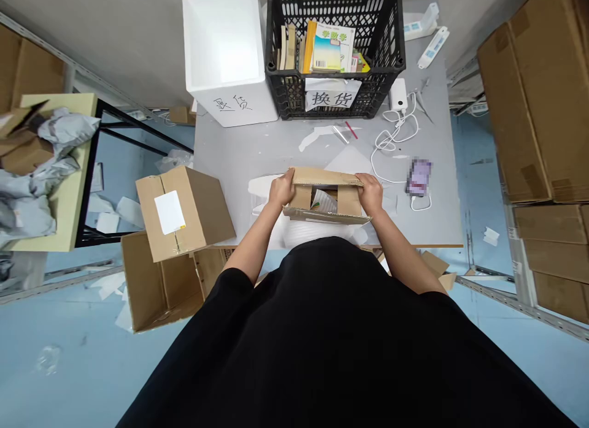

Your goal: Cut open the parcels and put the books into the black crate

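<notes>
A small cardboard box (348, 202) with its top flaps apart is between my hands near the table's front edge. My left hand (282, 190) grips its left end, and my right hand (370, 193) grips the right end, fingers closed over the cardboard. Inside the box a printed paper (324, 201) shows through the gap between the inner flaps; whatever lies beneath it is hidden. White wrapping material (301, 233) lies at the table edge, partly under the box and my body.
Behind stand a white foam bin (230, 78) and a black crate (334, 75) of books. A taped carton (207, 201) sits at the left, an open carton (156, 287) below it. A phone (418, 177) and white cable (385, 145) lie right.
</notes>
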### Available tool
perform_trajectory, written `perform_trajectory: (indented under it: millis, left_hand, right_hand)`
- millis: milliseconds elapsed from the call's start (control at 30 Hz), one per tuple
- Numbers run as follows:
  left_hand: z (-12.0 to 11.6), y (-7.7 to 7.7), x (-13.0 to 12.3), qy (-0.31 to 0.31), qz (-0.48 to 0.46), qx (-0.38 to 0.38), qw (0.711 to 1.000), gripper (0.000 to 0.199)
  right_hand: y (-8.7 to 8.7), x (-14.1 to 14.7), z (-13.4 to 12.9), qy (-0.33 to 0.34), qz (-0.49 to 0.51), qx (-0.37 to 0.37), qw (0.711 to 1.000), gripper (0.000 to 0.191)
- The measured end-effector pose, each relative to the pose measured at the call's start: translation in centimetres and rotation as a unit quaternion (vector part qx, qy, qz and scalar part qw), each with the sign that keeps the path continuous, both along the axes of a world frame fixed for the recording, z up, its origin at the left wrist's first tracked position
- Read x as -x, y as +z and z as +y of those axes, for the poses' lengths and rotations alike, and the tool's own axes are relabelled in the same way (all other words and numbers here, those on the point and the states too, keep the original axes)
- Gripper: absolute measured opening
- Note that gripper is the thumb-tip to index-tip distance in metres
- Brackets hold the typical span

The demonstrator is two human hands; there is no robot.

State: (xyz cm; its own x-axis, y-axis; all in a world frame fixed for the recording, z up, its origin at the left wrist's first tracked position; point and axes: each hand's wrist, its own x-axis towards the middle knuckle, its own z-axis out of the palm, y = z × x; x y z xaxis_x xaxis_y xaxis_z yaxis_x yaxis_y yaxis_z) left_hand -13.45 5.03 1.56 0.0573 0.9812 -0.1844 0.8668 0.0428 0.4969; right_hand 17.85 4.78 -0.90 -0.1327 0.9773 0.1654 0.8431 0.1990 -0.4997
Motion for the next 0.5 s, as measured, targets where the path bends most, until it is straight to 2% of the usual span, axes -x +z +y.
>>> perform_trajectory:
  millis: [133, 300, 400, 500]
  left_hand:
    - [0.1, -0.1, 0.4, 0.011, -0.002, 0.009, 1.000, 0.069]
    - [0.1, 0.7, 3.2, -0.036, -0.126, 0.044, 0.990, 0.041]
    - [0.2, 1.4, 4.6, -0.057, -0.130, 0.036, 0.989, 0.030]
    - [0.7, 1.8, 4.9, -0.050, -0.132, 0.020, 0.990, 0.030]
  right_hand:
    - [-0.4, 0.1, -0.3, -0.006, -0.001, -0.007, 1.000, 0.046]
    - [-0.6, 0.3, 0.1, -0.029, 0.036, -0.001, 0.999, 0.040]
    - [-0.4, 0.3, 0.5, -0.019, 0.061, 0.000, 0.998, 0.035]
    - [0.3, 0.4, 1.0, -0.020, 0.078, 0.017, 0.997, 0.028]
